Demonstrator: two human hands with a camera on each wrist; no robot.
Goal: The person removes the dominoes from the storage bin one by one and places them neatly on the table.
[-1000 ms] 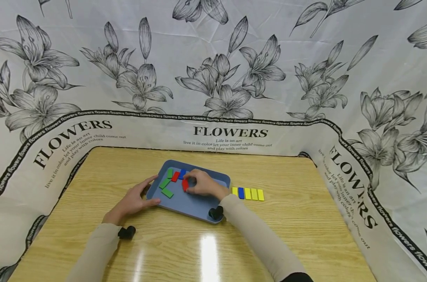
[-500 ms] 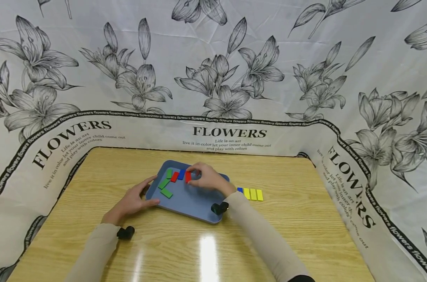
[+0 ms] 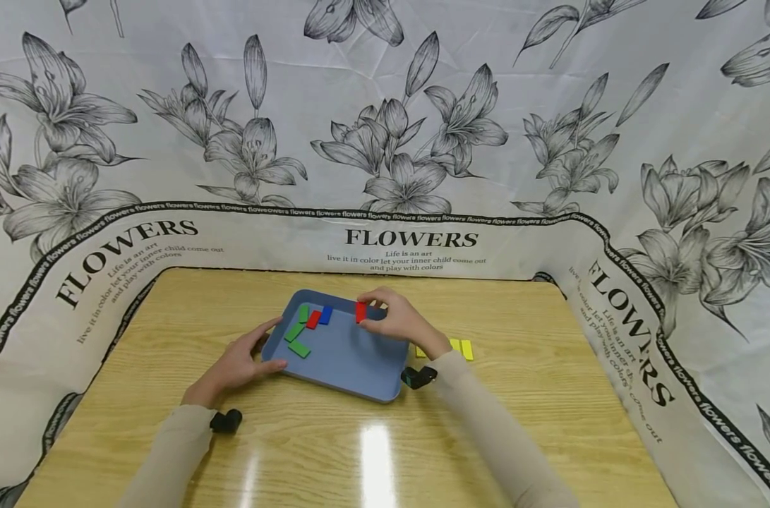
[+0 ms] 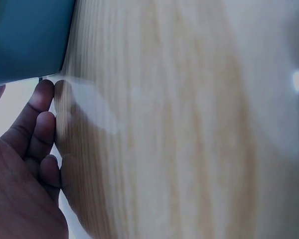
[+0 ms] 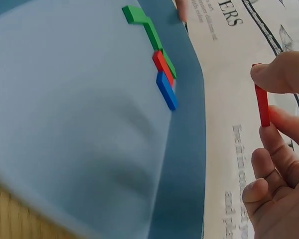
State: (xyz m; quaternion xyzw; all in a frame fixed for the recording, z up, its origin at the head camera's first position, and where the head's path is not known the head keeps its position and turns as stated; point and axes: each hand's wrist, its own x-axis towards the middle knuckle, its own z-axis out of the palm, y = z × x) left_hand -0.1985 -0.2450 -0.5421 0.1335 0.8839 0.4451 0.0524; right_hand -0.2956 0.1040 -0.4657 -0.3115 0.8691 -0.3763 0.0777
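Note:
A blue-grey tray (image 3: 343,370) lies slanted on the wooden table. My left hand (image 3: 235,361) holds its left end, thumb at the near corner and fingers along the side; the left wrist view shows the other fingers loosely bent beside the tray (image 4: 30,40). My right hand (image 3: 394,319) pinches a red domino block (image 3: 361,312) upright over the tray's far right part. In the right wrist view this red domino block (image 5: 262,104) sits between thumb and fingertips. Inside the tray, three green blocks (image 3: 293,331), a red one (image 3: 313,319) and a blue one (image 3: 325,315) form a bent line.
Yellow blocks (image 3: 466,350) lie on the table right of the tray, partly hidden by my right wrist. A white cloth (image 3: 410,247) with printed flowers stands behind and around the table (image 3: 308,444).
My right hand has carried the red block from the middle of the tray away and then rightward, off from the blue block. The left hand and the tray keep their place.

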